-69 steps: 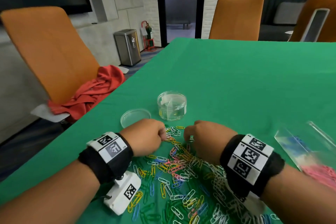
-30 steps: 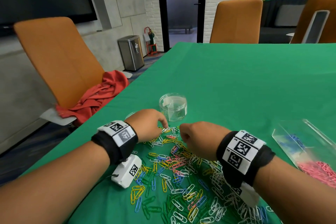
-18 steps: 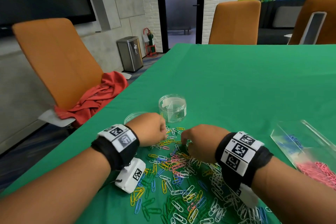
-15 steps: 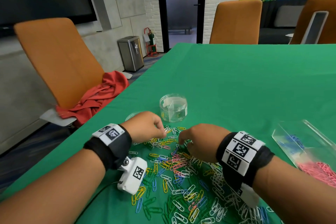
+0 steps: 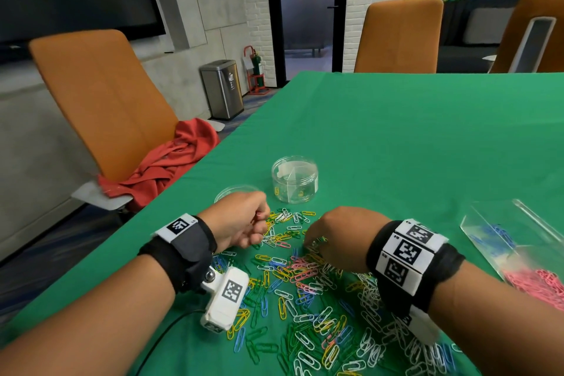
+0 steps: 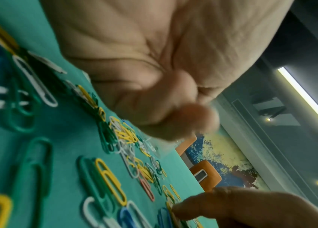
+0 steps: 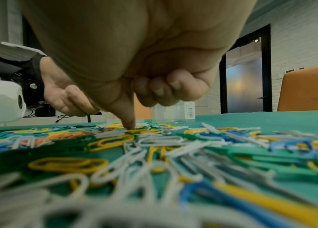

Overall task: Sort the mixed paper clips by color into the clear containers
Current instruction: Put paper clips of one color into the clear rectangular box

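Mixed paper clips in yellow, white, green, blue and pink lie spread on the green table. My left hand hovers at the pile's far left edge with its fingers curled; no clip shows in it, also in the left wrist view. My right hand rests on the pile's far side. In the right wrist view one straight finger presses down on the clips while its other fingers are curled. A clear round jar just beyond the pile holds a few yellow clips.
The jar's lid lies left of the jar, partly behind my left hand. A clear flat container with blue and pink clips sits at the right. An orange chair with a red cloth stands by the table's left edge.
My left hand has pulled its outstretched finger back from the clips near the jar and curled up. My right hand has stayed at the pile's far side.
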A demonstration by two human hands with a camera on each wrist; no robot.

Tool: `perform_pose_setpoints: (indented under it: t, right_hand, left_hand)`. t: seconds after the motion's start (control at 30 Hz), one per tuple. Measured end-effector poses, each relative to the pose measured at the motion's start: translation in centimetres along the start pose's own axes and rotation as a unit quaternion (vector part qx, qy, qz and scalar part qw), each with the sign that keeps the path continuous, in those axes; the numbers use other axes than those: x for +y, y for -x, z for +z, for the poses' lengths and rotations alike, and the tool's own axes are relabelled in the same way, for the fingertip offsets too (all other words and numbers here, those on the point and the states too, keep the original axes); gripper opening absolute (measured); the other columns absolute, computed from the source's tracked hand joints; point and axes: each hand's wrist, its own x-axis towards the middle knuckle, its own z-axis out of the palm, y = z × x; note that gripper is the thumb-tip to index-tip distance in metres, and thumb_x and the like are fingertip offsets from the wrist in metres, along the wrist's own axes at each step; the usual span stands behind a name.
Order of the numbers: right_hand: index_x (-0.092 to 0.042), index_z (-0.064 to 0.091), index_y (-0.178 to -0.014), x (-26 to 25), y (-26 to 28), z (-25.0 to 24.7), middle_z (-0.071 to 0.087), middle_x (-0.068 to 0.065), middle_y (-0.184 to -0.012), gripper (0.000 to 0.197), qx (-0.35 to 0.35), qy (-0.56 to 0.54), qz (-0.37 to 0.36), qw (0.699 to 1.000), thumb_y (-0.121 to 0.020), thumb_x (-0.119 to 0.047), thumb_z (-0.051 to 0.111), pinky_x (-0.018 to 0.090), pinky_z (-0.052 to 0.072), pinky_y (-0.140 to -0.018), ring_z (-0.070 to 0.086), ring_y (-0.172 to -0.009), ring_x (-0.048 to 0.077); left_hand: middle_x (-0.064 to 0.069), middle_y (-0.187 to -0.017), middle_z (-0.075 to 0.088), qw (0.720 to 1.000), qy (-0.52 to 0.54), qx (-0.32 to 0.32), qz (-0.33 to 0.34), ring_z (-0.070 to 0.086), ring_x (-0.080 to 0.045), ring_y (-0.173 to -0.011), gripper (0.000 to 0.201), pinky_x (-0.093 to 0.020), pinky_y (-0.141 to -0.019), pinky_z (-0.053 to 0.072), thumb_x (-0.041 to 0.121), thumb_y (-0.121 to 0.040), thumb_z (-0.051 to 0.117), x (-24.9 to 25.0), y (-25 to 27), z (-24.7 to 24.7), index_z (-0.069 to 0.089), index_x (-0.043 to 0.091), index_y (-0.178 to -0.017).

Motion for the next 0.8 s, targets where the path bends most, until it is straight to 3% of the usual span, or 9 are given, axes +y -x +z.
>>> perform_pose_setpoints:
  t: [0.1, 0.17, 0.2, 0.27, 0.33, 0.43, 0.53, 0.67, 0.8]
  right_hand:
    - [-0.050, 0.059, -0.118, -0.1, -0.1, -0.1, 0.066, -0.008, -0.118, 0.042, 0.001, -0.007, -0.002, 1.000, -0.084, -0.028, 0.050, 0.031, 0.052, -0.088, 0.062, -0.107, 0.019]
    - [-0.053, 0.061, -0.114, -0.3, -0.1, 0.0, 0.067, -0.011, -0.114, 0.040, -0.014, -0.018, -0.017, 1.000, -0.084, -0.029, 0.051, 0.029, 0.052, -0.085, 0.063, -0.103, 0.017]
    - [-0.053, 0.062, -0.113, -0.4, 0.0, 0.0, 0.068, -0.011, -0.112, 0.039, -0.019, -0.015, -0.020, 1.000, -0.084, -0.030, 0.051, 0.027, 0.052, -0.082, 0.063, -0.102, 0.016]
    - [-0.052, 0.062, -0.115, -0.3, 0.0, 0.1, 0.067, -0.009, -0.111, 0.039, -0.013, 0.000, -0.010, 1.000, -0.085, -0.029, 0.051, 0.026, 0.049, -0.079, 0.063, -0.102, 0.018]
    - [-0.050, 0.060, -0.118, 0.0, -0.1, 0.0, 0.066, -0.006, -0.114, 0.042, -0.004, 0.008, 0.005, 1.000, -0.084, -0.027, 0.050, 0.029, 0.050, -0.082, 0.063, -0.104, 0.021]
    - [-0.056, 0.057, -0.117, -0.3, 0.1, -0.1, 0.067, -0.008, -0.112, 0.049, -0.017, -0.016, -0.013, 1.000, -0.081, -0.024, 0.048, 0.029, 0.052, -0.082, 0.063, -0.098, 0.018]
    - [-0.057, 0.058, -0.118, -0.3, 0.3, -0.2, 0.067, -0.007, -0.109, 0.052, -0.033, -0.012, -0.017, 0.999, -0.083, -0.020, 0.048, 0.024, 0.047, -0.073, 0.060, -0.091, 0.017]
    - [-0.050, 0.055, -0.125, 0.4, -0.1, 0.1, 0.063, -0.003, -0.122, 0.053, -0.005, 0.007, 0.018, 1.000, -0.083, -0.018, 0.049, 0.029, 0.050, -0.082, 0.062, -0.108, 0.022]
    - [-0.050, 0.062, -0.116, 0.5, -0.3, 0.4, 0.067, -0.008, -0.116, 0.036, 0.011, -0.018, -0.015, 1.000, -0.088, -0.030, 0.050, 0.029, 0.052, -0.085, 0.063, -0.104, 0.019]
  left_hand:
    - [-0.007, -0.059, 0.054, 0.999, -0.006, 0.001, 0.032, 0.059, -0.020, -0.049, 0.019, -0.020, -0.037, 0.042, 0.002, -0.092, 0.040, 0.1, 0.3, 0.3, 0.059, 0.004, -0.088]
    - [-0.004, -0.062, 0.050, 0.997, -0.056, -0.004, 0.058, 0.051, -0.016, -0.049, 0.022, -0.020, -0.040, 0.036, 0.001, -0.091, 0.043, 0.6, 0.3, 0.4, 0.065, 0.003, -0.092]
    - [-0.002, -0.067, 0.050, 0.987, -0.138, -0.015, 0.083, 0.048, -0.016, -0.052, 0.023, -0.022, -0.044, 0.034, 0.001, -0.090, 0.046, 0.8, 0.3, 0.4, 0.068, 0.005, -0.094]
    - [0.009, -0.078, 0.058, 0.925, -0.355, -0.032, 0.129, 0.053, -0.013, -0.065, 0.021, -0.023, -0.056, 0.037, 0.009, -0.090, 0.059, 1.4, 0.5, 0.6, 0.074, 0.014, -0.103]
    - [0.022, -0.069, 0.053, 0.867, -0.475, -0.003, 0.149, 0.050, 0.003, -0.062, 0.014, -0.018, -0.058, 0.035, 0.029, -0.088, 0.070, 1.7, 0.7, 1.0, 0.076, 0.028, -0.101]
    - [0.022, -0.066, 0.042, 0.818, -0.551, 0.024, 0.165, 0.048, -0.004, -0.068, 0.012, -0.022, -0.065, 0.034, 0.037, -0.085, 0.072, 1.7, 0.8, 1.8, 0.074, 0.034, -0.097]
    - [0.014, -0.069, 0.052, 0.796, -0.579, 0.026, 0.175, 0.054, -0.013, -0.075, 0.008, -0.024, -0.063, 0.035, 0.030, -0.088, 0.065, 1.5, 0.7, 2.0, 0.071, 0.027, -0.092]
    - [-0.002, -0.082, 0.067, 0.815, -0.565, 0.003, 0.130, 0.059, -0.019, -0.073, 0.019, -0.031, -0.064, 0.048, 0.031, -0.087, 0.052, 1.0, 0.4, 1.4, 0.064, 0.016, -0.085]
    - [0.004, -0.069, 0.062, 0.913, -0.387, 0.012, 0.128, 0.054, -0.016, -0.067, 0.019, -0.031, -0.066, 0.043, 0.035, -0.077, 0.058, 0.6, -0.5, 0.0, 0.061, 0.018, -0.070]
